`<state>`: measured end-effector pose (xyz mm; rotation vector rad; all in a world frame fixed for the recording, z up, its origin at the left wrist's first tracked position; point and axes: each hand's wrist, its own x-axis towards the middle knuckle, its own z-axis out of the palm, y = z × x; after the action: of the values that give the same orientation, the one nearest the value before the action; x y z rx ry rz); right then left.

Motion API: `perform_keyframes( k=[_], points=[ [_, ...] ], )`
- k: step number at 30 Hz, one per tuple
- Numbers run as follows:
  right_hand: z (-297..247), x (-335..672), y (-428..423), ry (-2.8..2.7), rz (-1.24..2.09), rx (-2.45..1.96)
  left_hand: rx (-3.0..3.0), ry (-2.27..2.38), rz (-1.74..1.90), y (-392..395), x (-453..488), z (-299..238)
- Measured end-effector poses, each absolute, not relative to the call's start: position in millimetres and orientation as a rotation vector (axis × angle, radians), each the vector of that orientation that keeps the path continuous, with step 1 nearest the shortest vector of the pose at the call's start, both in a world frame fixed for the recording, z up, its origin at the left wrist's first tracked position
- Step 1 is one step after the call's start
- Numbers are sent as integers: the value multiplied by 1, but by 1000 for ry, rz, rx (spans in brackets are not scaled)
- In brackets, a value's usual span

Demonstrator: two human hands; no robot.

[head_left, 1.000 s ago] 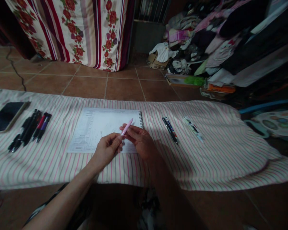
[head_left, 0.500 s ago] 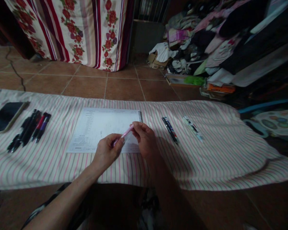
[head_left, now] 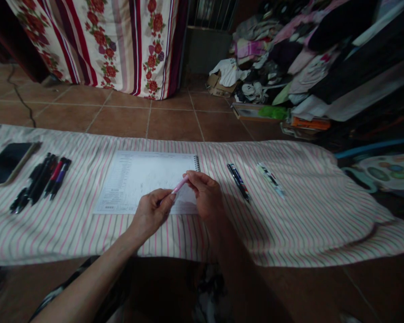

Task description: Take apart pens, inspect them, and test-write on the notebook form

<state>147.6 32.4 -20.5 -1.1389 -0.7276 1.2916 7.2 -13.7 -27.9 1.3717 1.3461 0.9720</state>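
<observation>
A pink pen (head_left: 180, 184) is held slantwise between my two hands, over the lower right part of a spiral notebook (head_left: 121, 179). My left hand (head_left: 153, 208) is closed on its lower, darker end. The fingertips of my right hand (head_left: 205, 190) pinch the upper end, close to the notebook's spiral binding. Both ends of the pen are partly hidden by fingers. To the right of my right hand lie a dark pen group (head_left: 238, 183) and some light-coloured pens (head_left: 271, 179).
Several black, red and purple pens (head_left: 42, 181) lie at the left beside a phone (head_left: 8, 163). A striped cloth (head_left: 306, 215) covers the low table. Beyond are a floral curtain (head_left: 128, 49), a heap of clothes (head_left: 272, 54) and, at right, a patterned chair (head_left: 390, 170).
Almost nothing differs. Both hands keep their hold on the pink pen, with only a very slight shift of the fingers.
</observation>
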Motion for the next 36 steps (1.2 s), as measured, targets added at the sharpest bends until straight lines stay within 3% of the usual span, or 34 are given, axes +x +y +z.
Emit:
perform_keyframes(
  k=[14, 36],
  points=[
    [-20, 149, 32, -768, 1283, -1098, 1043, 1145, 1039, -13, 12, -36],
    [-21, 144, 32, -753, 1283, -1120, 1160, 1265, 1036, -15, 13, -28]
  ],
)
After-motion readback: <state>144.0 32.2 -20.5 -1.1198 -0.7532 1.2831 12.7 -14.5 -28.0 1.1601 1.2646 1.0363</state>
